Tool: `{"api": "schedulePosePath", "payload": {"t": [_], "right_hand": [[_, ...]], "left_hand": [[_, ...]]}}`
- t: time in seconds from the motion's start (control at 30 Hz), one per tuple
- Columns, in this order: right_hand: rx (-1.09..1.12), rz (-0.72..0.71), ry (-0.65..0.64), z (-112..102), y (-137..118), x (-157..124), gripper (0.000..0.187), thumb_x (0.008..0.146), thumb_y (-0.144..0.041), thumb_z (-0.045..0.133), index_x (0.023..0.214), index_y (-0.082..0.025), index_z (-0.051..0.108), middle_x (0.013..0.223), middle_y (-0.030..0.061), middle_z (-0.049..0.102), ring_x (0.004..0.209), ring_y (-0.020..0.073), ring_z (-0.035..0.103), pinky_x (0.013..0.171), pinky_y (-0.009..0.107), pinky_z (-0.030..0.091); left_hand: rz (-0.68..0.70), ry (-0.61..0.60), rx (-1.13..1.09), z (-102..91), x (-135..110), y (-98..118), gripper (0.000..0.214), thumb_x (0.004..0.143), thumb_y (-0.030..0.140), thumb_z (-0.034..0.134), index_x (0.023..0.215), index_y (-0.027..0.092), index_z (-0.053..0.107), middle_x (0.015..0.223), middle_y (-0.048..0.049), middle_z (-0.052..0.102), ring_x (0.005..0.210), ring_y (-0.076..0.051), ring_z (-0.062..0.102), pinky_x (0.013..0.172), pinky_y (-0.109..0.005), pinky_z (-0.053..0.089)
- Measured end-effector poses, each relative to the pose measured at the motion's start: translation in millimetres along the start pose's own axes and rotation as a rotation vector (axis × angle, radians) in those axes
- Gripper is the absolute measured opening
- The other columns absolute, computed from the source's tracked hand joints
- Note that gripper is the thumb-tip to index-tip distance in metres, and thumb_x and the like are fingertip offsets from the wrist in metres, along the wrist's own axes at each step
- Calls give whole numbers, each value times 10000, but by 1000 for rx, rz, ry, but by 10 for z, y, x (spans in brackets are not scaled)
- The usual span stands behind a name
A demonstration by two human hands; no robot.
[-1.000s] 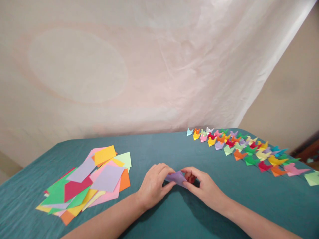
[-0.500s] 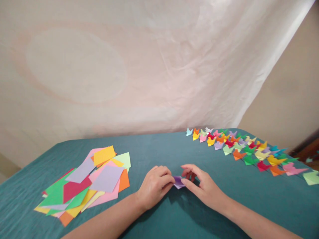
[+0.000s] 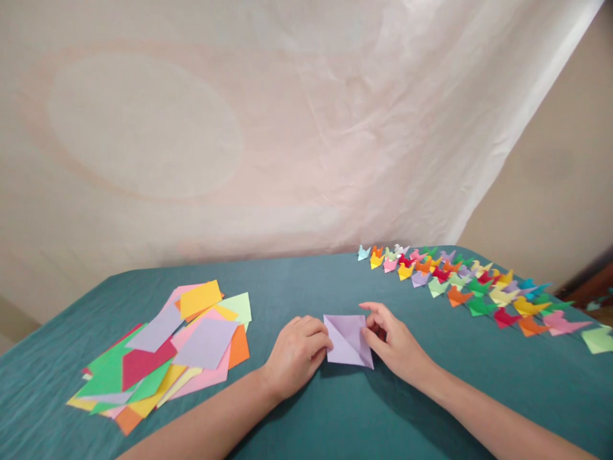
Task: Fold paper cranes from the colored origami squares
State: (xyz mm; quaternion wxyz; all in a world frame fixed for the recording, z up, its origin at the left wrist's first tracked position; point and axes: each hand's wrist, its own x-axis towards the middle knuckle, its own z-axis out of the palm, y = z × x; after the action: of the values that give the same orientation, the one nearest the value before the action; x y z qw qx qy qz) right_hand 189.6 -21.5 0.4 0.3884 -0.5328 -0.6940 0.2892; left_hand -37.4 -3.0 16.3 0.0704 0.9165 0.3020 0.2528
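A light purple square of origami paper [image 3: 345,342] with diagonal creases is held up between my two hands, its face turned toward me. My left hand [image 3: 299,348] pinches its left edge between thumb and bent fingers. At the right edge, my right hand [image 3: 393,338] grips the paper with the thumb in front and the other fingers curled behind it; the index finger sticks out above. The fingertips behind the paper are hidden.
On the left of the teal tablecloth [image 3: 297,287] lies a loose pile of coloured paper sheets [image 3: 205,342]. Several rows of small folded paper birds [image 3: 460,297] stand along the right side. A pale cloth [image 3: 287,128] hangs behind the table.
The purple paper was a narrow folded strip seen nearly edge-on; now it is opened out into a square facing me. My right hand has moved slightly right and up.
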Motion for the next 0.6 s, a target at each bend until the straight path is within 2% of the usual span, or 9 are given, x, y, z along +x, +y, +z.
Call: {"api": "schedulePosePath", "payload": {"t": [0.27,0.43,0.5,0.6], "right_hand": [[-163,-47,-49,11,119,21,190,808,-204,456,991,-188,506,739,-6,579,647,140,541,636,274,427],[-249,-186,-4,-32,126,42,207,749,-168,543,946,-195,605,943,59,586,893,192,544,800,336,438],[-255,-265,-40,-68,94,50,230,755,-127,534,941,-209,643,998,67,589,951,203,530,846,361,422],[-233,-352,-193,-122,34,52,382,764,-16,412,937,-233,676,984,52,630,930,189,542,845,365,416]], "left_hand": [[-23,-80,-57,51,-12,-29,160,798,92,510,879,200,595,995,-18,661,941,-166,593,842,-311,430],[-22,-90,-46,28,7,-8,127,871,228,500,914,200,616,962,-30,679,920,-177,616,852,-324,442],[4,-95,-42,19,11,-2,177,904,267,462,930,208,628,973,-28,681,941,-175,612,858,-319,440],[10,-90,-35,16,9,5,222,926,277,425,960,218,637,964,-22,683,934,-167,611,859,-313,435]]}}
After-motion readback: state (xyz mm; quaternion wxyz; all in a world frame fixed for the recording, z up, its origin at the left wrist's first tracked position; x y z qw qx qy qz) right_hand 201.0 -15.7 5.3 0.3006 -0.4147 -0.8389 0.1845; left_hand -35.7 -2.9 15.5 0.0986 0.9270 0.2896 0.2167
